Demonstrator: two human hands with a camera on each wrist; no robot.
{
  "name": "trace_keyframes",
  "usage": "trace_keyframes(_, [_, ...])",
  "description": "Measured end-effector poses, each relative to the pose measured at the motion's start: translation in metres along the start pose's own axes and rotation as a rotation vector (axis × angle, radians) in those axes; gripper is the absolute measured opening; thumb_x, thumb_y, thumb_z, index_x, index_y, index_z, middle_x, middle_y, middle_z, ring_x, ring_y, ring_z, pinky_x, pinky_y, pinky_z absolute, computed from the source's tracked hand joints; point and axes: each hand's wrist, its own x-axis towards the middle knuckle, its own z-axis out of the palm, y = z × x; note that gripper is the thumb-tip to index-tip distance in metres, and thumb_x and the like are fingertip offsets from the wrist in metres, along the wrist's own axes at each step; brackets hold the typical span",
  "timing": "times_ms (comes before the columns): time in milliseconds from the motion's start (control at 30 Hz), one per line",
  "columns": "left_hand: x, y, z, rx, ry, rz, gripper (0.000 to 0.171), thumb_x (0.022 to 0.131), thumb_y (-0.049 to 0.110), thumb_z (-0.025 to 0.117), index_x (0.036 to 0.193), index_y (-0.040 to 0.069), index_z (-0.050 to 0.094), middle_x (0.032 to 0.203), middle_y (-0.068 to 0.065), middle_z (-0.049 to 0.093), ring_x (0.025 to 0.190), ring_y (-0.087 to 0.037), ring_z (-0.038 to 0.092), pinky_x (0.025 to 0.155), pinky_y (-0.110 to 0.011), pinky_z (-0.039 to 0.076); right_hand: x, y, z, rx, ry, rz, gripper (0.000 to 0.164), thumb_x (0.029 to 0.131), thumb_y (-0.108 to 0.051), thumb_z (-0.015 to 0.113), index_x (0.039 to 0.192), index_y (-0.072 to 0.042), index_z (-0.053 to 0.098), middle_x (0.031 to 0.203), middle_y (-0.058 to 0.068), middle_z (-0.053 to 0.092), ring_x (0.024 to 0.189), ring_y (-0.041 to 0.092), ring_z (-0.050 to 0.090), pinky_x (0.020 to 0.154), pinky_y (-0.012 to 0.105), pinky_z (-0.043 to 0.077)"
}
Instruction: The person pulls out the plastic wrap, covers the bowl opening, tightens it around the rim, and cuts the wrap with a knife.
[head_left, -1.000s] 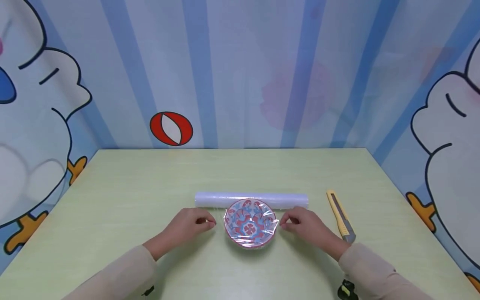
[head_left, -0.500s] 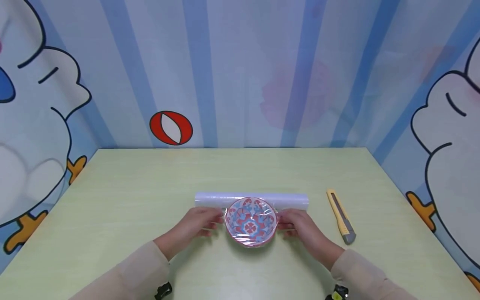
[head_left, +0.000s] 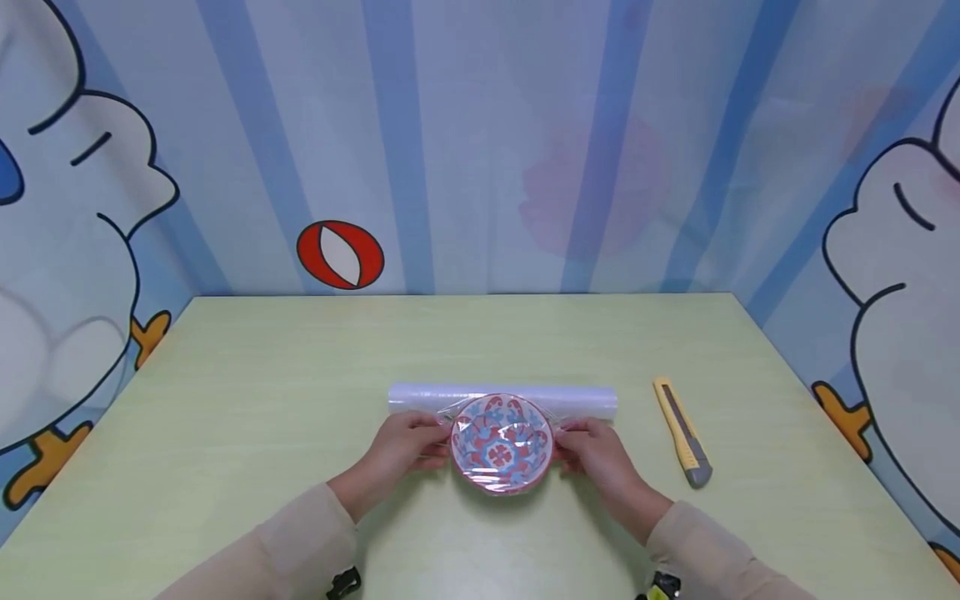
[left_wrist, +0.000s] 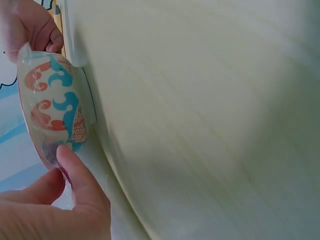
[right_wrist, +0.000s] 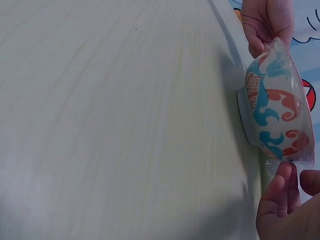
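A patterned bowl (head_left: 501,450) in red, blue and white stands on the table, with clear plastic wrap (head_left: 501,479) stretched over its mouth. My left hand (head_left: 401,450) is at the bowl's left rim. In the left wrist view its thumb and finger (left_wrist: 70,165) pinch the wrap's edge against the bowl's side. Opposite, my right hand (head_left: 596,454) is at the right rim. From the right wrist, its fingertips (right_wrist: 286,172) touch the wrap below the rim, and the thumb sits close beside them with the film's edge between. A roll of plastic wrap (head_left: 427,396) lies just behind the bowl.
A yellow and grey box cutter (head_left: 681,433) lies on the table (head_left: 300,350) to the right of my right hand. A blue striped backdrop (head_left: 465,150) with cartoon figures rises behind the table and along both sides.
Both hands have moved inward, from slightly apart from the bowl to touching its sides. The wrap's edges have been drawn in against the bowl. Bowl, roll and box cutter stay in place.
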Motion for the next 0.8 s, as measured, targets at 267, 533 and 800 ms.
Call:
trace_keyframes(267, [-0.005, 0.004, 0.007, 0.132, 0.104, 0.014, 0.017, 0.085, 0.01, 0.061, 0.091, -0.002, 0.052, 0.08, -0.007, 0.06, 0.059, -0.011, 0.057, 0.053, -0.026, 0.053, 0.0, -0.002, 0.007, -0.048, 0.051, 0.03, 0.017, 0.089, -0.006, 0.05, 0.1, 0.006, 0.046, 0.064, 0.0, 0.055, 0.052, 0.007, 0.05, 0.05, 0.021, 0.043])
trace_keyframes(533, [-0.01, 0.005, 0.007, 0.235, 0.104, 0.1, 0.018, 0.09, 0.012, 0.056, 0.095, -0.002, 0.066, 0.079, -0.007, 0.065, 0.063, -0.012, 0.058, 0.057, -0.029, 0.055, -0.007, -0.003, 0.006, -0.21, 0.032, -0.012, 0.021, 0.089, -0.009, 0.05, 0.101, 0.004, 0.061, 0.073, 0.003, 0.063, 0.064, 0.01, 0.057, 0.056, 0.026, 0.046])
trace_keyframes(800, [-0.037, 0.009, 0.016, 0.493, -0.023, 0.194, 0.052, 0.084, 0.036, 0.064, 0.124, 0.004, 0.052, 0.114, -0.012, 0.062, 0.098, -0.024, 0.062, 0.073, -0.034, 0.053, -0.031, -0.017, 0.0, -0.168, -0.075, 0.045, 0.038, 0.086, -0.012, 0.051, 0.121, 0.0, 0.058, 0.105, 0.01, 0.065, 0.087, 0.017, 0.059, 0.068, 0.029, 0.049])
